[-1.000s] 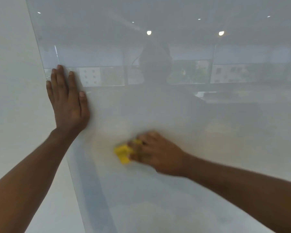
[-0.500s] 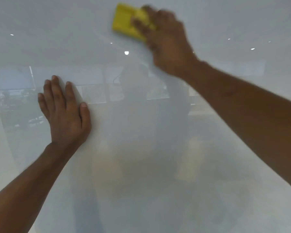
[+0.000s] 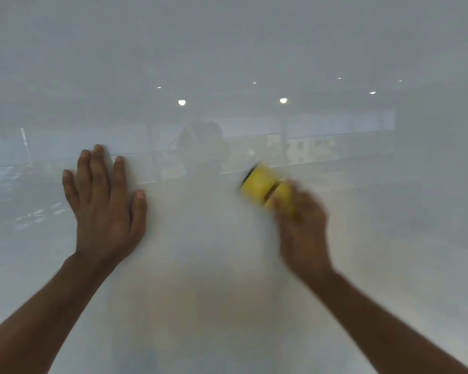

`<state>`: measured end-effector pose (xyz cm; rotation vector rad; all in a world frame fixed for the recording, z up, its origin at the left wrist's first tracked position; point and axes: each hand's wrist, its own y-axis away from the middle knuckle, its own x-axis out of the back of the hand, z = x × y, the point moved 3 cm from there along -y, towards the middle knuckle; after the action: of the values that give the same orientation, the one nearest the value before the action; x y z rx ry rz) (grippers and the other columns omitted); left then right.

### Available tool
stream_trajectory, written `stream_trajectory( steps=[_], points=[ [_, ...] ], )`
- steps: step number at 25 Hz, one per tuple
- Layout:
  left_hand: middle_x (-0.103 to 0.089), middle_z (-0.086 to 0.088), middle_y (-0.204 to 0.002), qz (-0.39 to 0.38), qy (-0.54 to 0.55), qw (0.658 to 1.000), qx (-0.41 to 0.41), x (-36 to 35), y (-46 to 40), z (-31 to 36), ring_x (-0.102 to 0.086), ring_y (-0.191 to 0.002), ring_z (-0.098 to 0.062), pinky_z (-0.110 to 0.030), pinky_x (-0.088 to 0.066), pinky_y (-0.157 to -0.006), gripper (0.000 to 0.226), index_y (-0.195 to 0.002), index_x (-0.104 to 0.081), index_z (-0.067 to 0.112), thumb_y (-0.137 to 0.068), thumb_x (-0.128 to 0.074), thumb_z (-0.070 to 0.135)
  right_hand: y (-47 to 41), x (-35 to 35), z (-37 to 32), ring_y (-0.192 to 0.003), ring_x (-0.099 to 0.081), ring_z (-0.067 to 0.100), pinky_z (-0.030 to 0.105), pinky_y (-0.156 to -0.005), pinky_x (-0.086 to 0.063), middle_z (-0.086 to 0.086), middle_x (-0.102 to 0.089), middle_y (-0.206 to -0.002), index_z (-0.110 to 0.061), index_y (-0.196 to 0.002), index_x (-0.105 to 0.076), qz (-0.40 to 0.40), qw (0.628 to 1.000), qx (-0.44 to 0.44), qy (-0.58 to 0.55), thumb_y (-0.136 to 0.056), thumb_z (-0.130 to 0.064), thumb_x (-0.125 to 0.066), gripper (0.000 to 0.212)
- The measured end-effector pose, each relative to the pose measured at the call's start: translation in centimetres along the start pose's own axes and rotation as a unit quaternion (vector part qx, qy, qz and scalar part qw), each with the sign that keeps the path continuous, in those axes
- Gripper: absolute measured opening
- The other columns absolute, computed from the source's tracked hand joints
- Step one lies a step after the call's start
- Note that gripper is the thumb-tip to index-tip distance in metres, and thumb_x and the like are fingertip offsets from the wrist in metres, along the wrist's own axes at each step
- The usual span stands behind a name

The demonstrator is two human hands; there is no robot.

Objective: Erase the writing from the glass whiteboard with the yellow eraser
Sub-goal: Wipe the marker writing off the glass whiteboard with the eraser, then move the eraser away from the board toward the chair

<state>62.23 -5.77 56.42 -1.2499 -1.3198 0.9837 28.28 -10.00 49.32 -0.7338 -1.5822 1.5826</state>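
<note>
The glass whiteboard (image 3: 227, 63) fills the whole view, pale grey and glossy, and I see no writing on it. My right hand (image 3: 303, 228) grips the yellow eraser (image 3: 260, 188), blurred by motion, and presses it to the glass right of centre. A dark felt strip shows along the eraser's upper left edge. My left hand (image 3: 106, 203) lies flat on the board at the left, fingers spread and pointing up.
The glass mirrors the room behind me: ceiling lights (image 3: 182, 102), a band of windows (image 3: 322, 149) and the dim outline of a person (image 3: 200, 149). No board edge shows in this frame.
My right hand swept the eraser from low centre up to the top, then back down to mid-height right of centre. The left hand stayed flat on the glass while the view shifted.
</note>
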Motion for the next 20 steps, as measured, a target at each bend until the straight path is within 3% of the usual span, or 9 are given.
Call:
stream_trajectory(
  steps=[1,3,4,6,8,12,15,18,20],
  points=[
    [-0.013,-0.029,-0.168,0.003,-0.002,1.000,0.004,-0.4,-0.2,0.9,-0.008,-0.157,-0.045,-0.064,-0.003,-0.124,0.064,-0.157,-0.029,0.003,-0.102,-0.035,0.036,4.5,-0.8,-1.6,-0.117,-0.061,0.007,0.042,-0.102,-0.051,-0.019,-0.062,-0.137,-0.041,-0.131,-0.063,-0.081,0.993,0.081,-0.007,-0.102,-0.021,-0.053,0.036],
    [-0.012,-0.030,-0.168,0.009,-0.001,1.000,0.011,-1.1,-0.4,2.2,-0.008,-0.157,-0.046,-0.066,-0.003,-0.123,0.063,-0.156,-0.030,0.005,-0.103,-0.035,0.038,10.8,-0.8,-1.7,-0.131,-0.052,0.023,0.045,-0.114,-0.038,-0.007,-0.047,-0.155,-0.038,-0.147,-0.048,-0.188,0.947,0.258,0.026,-0.098,-0.009,-0.052,0.057],
    [-0.012,-0.030,-0.168,0.009,0.002,1.000,0.009,-1.4,-0.4,2.8,-0.008,-0.157,-0.047,-0.067,-0.004,-0.123,0.063,-0.156,-0.031,0.005,-0.103,-0.034,0.039,11.3,0.0,0.5,-0.132,-0.049,0.029,0.045,-0.115,-0.036,-0.002,-0.045,-0.157,-0.036,-0.151,-0.043,-0.202,0.935,0.291,0.012,-0.096,-0.005,-0.051,0.064],
    [-0.012,-0.030,-0.168,0.002,0.007,1.000,-0.004,-2.0,0.1,4.2,-0.008,-0.157,-0.046,-0.069,-0.007,-0.122,0.063,-0.155,-0.032,0.005,-0.103,-0.035,0.039,8.5,2.2,5.8,-0.126,-0.056,0.028,0.043,-0.108,-0.044,0.000,-0.056,-0.144,-0.036,-0.148,-0.048,-0.150,0.967,0.205,0.001,-0.096,-0.008,-0.060,0.060],
    [-0.012,-0.030,-0.168,-0.005,0.017,1.000,-0.012,-2.4,1.3,6.1,-0.007,-0.157,-0.046,-0.070,-0.007,-0.122,0.063,-0.155,-0.033,0.003,-0.102,-0.036,0.038,5.5,5.2,11.7,-0.125,-0.057,0.035,0.046,-0.103,-0.047,0.012,-0.058,-0.142,-0.026,-0.144,-0.052,-0.051,0.998,0.043,0.011,-0.095,-0.008,-0.062,0.053],
    [-0.008,-0.032,-0.168,-0.025,0.031,0.999,-0.015,-3.4,4.6,10.2,-0.004,-0.157,-0.048,-0.070,-0.002,-0.121,0.064,-0.154,-0.035,0.002,-0.101,-0.040,0.036,8.7,7.2,17.2,-0.128,-0.050,0.047,0.055,-0.105,-0.044,0.027,-0.042,-0.152,-0.010,-0.150,-0.044,0.071,0.974,-0.211,0.035,-0.098,-0.009,-0.054,0.052],
    [-0.005,-0.032,-0.168,-0.058,0.048,0.997,-0.012,-4.7,7.9,14.6,-0.001,-0.157,-0.049,-0.072,0.000,-0.121,0.066,-0.155,-0.035,0.002,-0.100,-0.040,0.038,15.1,6.1,14.5,-0.131,-0.049,0.042,0.047,-0.110,-0.043,0.021,-0.043,-0.153,-0.018,-0.152,-0.043,0.035,0.976,-0.214,0.025,-0.098,-0.012,-0.056,0.056],
    [-0.003,-0.033,-0.167,-0.112,0.084,0.990,-0.027,-6.1,11.8,20.4,0.000,-0.156,-0.052,-0.074,0.000,-0.120,0.068,-0.154,-0.038,-0.001,-0.098,-0.041,0.038,23.0,6.5,12.1,-0.135,-0.045,0.028,0.036,-0.111,-0.040,0.006,-0.043,-0.153,-0.033,-0.151,-0.042,-0.090,0.987,-0.131,0.002,-0.096,-0.012,-0.064,0.063],
    [-0.007,-0.035,-0.167,-0.146,0.115,0.981,-0.048,-6.8,14.6,24.7,-0.003,-0.155,-0.054,-0.074,-0.002,-0.120,0.068,-0.152,-0.040,-0.002,-0.097,-0.043,0.037,27.5,7.9,12.5,-0.132,-0.044,0.022,0.028,-0.107,-0.041,-0.004,-0.042,-0.153,-0.041,-0.150,-0.043,-0.170,0.977,-0.126,-0.006,-0.100,-0.018,-0.061,0.057]
  ],
)
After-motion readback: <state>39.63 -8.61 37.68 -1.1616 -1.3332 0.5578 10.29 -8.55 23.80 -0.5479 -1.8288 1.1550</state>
